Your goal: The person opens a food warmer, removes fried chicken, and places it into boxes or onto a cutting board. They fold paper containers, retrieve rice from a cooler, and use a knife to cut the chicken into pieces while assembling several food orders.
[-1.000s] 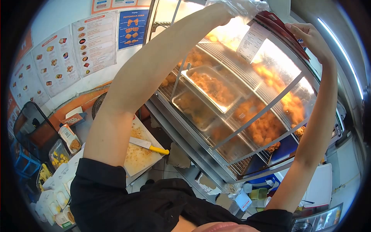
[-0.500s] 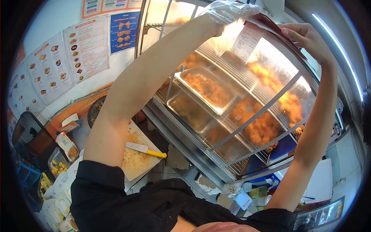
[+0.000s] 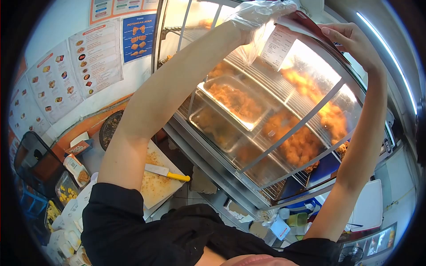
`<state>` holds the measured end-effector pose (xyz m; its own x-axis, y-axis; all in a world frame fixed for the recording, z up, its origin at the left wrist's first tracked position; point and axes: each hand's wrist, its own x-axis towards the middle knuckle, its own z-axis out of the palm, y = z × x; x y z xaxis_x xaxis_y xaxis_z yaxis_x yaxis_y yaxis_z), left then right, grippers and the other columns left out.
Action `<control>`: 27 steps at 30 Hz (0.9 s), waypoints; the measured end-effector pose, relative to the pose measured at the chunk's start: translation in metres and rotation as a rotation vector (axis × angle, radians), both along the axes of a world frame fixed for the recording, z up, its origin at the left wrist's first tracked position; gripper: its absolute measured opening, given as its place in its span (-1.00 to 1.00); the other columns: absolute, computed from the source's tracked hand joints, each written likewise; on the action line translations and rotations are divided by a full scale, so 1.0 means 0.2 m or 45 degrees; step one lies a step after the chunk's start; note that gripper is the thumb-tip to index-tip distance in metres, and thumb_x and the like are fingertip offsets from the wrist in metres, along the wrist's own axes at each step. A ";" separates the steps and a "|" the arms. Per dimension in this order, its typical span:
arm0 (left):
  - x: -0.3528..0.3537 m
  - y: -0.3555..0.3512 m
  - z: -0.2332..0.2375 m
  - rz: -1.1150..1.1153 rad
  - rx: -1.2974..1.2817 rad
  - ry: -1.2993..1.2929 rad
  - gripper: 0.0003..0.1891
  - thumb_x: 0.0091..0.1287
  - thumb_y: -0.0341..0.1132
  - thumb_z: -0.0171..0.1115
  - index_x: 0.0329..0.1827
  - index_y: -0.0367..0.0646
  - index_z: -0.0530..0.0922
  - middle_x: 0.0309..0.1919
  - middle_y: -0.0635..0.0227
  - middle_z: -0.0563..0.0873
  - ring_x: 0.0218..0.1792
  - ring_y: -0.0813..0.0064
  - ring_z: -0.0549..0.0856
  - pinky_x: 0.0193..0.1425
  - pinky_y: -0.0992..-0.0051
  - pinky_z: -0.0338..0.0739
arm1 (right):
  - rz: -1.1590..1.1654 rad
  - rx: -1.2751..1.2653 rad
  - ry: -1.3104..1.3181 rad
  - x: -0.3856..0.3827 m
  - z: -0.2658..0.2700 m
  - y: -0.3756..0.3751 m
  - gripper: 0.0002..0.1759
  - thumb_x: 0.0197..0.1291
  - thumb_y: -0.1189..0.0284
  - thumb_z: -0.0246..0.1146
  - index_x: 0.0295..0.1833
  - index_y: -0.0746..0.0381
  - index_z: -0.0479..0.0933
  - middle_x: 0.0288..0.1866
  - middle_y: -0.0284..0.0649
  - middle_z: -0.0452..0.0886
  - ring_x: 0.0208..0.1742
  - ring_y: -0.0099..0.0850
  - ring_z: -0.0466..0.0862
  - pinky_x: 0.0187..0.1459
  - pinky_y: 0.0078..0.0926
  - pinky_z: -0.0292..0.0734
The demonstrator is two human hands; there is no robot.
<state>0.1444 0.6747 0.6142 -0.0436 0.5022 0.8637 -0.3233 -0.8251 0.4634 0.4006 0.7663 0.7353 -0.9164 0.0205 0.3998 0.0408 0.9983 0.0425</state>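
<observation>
Both arms reach up to the top of a glass-fronted food warmer (image 3: 239, 172). A clear plastic glove covers my left hand (image 3: 262, 14), whose closed fingers lie at the left end of a flat dark-red item (image 3: 306, 21); its kind is not clear. My right hand (image 3: 348, 42) is bare and pinches the item's right end between thumb and fingers. A printed receipt (image 3: 278, 48) hangs below the item, in front of the glass. Behind the glass, fried chicken pieces (image 3: 295, 144) lie on wire racks, and a metal tray (image 3: 199, 119) holds more fried pieces.
A yellow-handled knife (image 3: 177, 176) lies on a crumb-covered cutting board (image 3: 155, 195) at lower left. Printed food boxes (image 3: 76, 168) and a container of yellow food (image 3: 67, 191) stand farther left. Menu posters (image 3: 95, 57) cover the wall. Cups (image 3: 297, 220) sit at lower right.
The view has shifted slightly. Both hands stay at the dark-red item, with the right hand a little higher and the receipt slightly left.
</observation>
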 end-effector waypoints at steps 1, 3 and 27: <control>0.00 0.01 0.00 -0.038 0.015 -0.021 -0.57 0.50 -0.43 -0.08 0.35 -0.52 0.30 0.31 -0.03 0.48 0.37 0.26 0.46 0.51 0.41 0.32 | 0.017 -0.030 -0.018 -0.01 0.01 0.01 -0.42 0.28 -0.09 0.22 0.18 0.12 0.64 -0.06 -0.21 0.74 -0.03 -0.41 0.69 0.07 -0.33 0.58; 0.01 0.01 0.00 -0.020 0.004 -0.007 -0.59 0.50 -0.43 -0.08 0.33 -0.52 0.33 0.30 -0.03 0.49 0.36 0.27 0.47 0.50 0.41 0.33 | 0.035 -0.062 -0.036 0.00 0.00 0.01 -0.43 0.29 -0.08 0.22 0.17 0.12 0.65 -0.06 -0.22 0.74 -0.03 -0.41 0.69 0.07 -0.32 0.58; 0.05 -0.01 -0.04 0.713 -0.003 0.081 -0.77 0.46 -0.38 0.04 -0.11 -0.38 0.61 -0.09 0.24 0.71 -0.02 0.44 0.65 0.18 0.44 0.49 | -0.073 0.366 0.382 -0.12 0.04 0.14 -0.53 0.43 0.08 0.08 0.14 0.20 0.64 -0.17 -0.20 0.75 -0.21 -0.49 0.68 -0.04 -0.49 0.56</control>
